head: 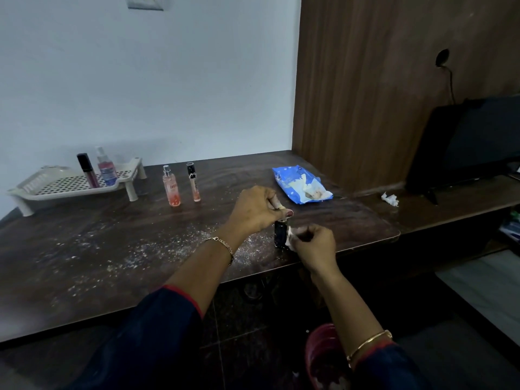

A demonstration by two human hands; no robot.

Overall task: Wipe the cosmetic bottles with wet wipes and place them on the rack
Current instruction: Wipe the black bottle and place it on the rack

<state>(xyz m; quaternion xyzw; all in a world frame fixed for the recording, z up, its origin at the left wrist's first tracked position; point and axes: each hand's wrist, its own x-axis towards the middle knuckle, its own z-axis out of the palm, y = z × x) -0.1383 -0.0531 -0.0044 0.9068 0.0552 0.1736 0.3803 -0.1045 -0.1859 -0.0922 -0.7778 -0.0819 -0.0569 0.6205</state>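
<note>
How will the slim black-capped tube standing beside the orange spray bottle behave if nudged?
It likely tips easily: the slim tube stands upright, tall and narrow on a small base. Once down, its seemingly round body would probably roll on the table. It is probably light and stiff, and the glossy body may be slippery.

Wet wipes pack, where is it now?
Head view: the blue wet wipes pack lies far right on the table, right of the black-capped tube, near the wooden wall panel.
</note>
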